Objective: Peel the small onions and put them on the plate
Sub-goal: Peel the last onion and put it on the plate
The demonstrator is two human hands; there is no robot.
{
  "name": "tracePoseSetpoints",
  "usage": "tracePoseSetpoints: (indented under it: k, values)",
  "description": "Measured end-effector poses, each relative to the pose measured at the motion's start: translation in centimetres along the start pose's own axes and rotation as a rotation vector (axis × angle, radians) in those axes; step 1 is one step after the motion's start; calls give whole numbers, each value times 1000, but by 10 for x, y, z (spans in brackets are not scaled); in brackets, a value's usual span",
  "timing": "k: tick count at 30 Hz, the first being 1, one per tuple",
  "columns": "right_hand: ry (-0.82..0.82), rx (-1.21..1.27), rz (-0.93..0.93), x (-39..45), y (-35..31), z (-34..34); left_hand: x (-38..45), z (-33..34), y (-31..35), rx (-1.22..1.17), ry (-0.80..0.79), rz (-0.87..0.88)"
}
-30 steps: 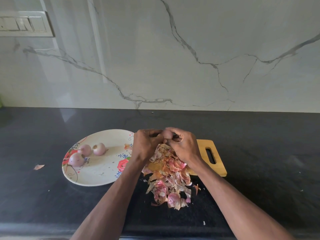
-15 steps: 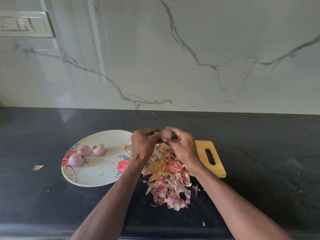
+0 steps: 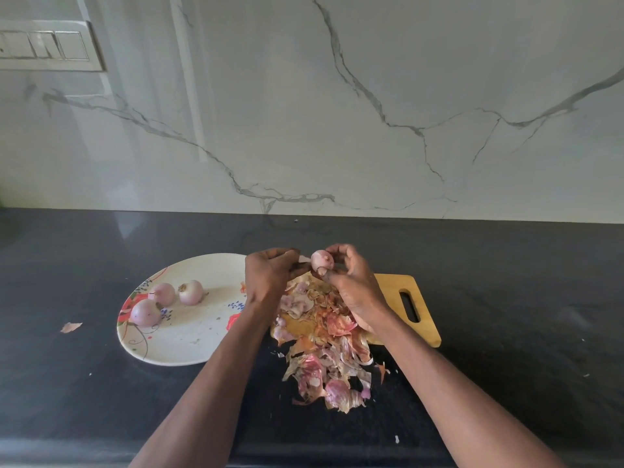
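A small pale pink onion [image 3: 322, 260] is held in the fingertips of my right hand [image 3: 354, 287] above the far end of the peel pile. My left hand [image 3: 268, 276] pinches a thin strip of skin [image 3: 304, 259] that still hangs from the onion's left side. Three peeled onions [image 3: 164, 293] [image 3: 191, 291] [image 3: 145, 312] lie together on the left part of the white flowered plate [image 3: 189, 336], which sits to the left of my hands.
A heap of pink and brown onion skins [image 3: 320, 346] covers a wooden cutting board [image 3: 408, 298] and spills toward me over the black counter [image 3: 506, 298]. One stray skin [image 3: 70, 327] lies left of the plate. A marble wall rises behind.
My hands have drawn slightly apart. The onion now shows bare in my right hand, and my left hand has pulled a strip of skin off to the left.
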State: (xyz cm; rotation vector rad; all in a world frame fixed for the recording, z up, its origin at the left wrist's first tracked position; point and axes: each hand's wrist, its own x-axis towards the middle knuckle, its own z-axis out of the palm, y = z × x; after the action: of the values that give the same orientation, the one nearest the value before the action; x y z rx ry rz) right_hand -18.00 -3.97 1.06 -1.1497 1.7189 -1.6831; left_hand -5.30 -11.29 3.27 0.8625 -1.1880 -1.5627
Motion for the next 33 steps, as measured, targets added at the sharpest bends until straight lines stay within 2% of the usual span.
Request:
tracePoseSetpoints:
  k: [7,12,14,16,20,21,26,33]
  values:
    - [-87,80,28,-1,-3,0,2,0,2,-276,50,-147]
    - [-142,413,85,-3,-11,-9,13,-9,1,-441,119,-220]
    - [-159,501,97,-2,-12,-15,17,-15,0,-318,146,-199]
    - [-177,526,112,-2,-11,-16,17,-15,-3,-98,121,-129]
    - [-156,505,114,-1,-12,-15,14,-15,-12,548,-15,153]
    - [-141,480,111,-1,-13,-15,9,-14,-9,604,-54,209]
    - [-33,209,27,1,-8,-18,2,-12,2,466,-205,362]
    - [-35,-162,-176,-3,-9,-17,0,-10,-7,670,-308,596]
